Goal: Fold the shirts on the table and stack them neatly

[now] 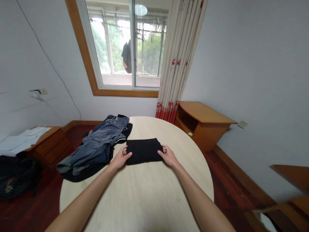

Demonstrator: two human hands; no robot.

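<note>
A black cloth point(144, 150), folded into a flat rectangle, is at the middle of the round pale table point(145, 193). My left hand point(121, 157) grips its left edge, thumb on top and fingers at the side. At the right edge my right hand point(167, 155) holds it the same way, thumb over the upper face. Left of the cloth lies a loose heap of grey and dark clothes point(101, 141), partly hanging over the table's edge.
Behind the table are a window and a patterned curtain point(177, 58). A wooden desk point(205, 119) stands at the back right. At the left are a low wooden cabinet point(51, 145) with papers and a black bag point(18, 175) beside it.
</note>
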